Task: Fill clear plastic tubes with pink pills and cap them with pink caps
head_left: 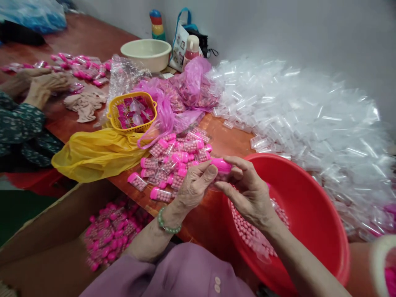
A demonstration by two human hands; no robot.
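Observation:
My left hand (pixel 192 187), with a green bead bracelet at the wrist, pinches a small pink-capped bottle (pixel 221 166). On the other side of the bottle, my right hand (pixel 252 194) has its thumb and fingers closed around it; the bottle's lower part is partly hidden. Just left of my hands, a heap of clear bottles (pixel 161 194) filled with pink balls and topped with pink caps lies on the table. Below my right hand stands a red basin (pixel 312 218) with loose pink balls (pixel 247 231) inside.
Clear empty bottles (pixel 293 107) form a big pile at right. A yellow basket (pixel 133 128) of pink packets, a yellow bag (pixel 95 152) and pink bags (pixel 198 82) sit beyond. A co-worker's hands (pixel 43 84) are at far left. More filled bottles (pixel 114 231) lie below the table edge.

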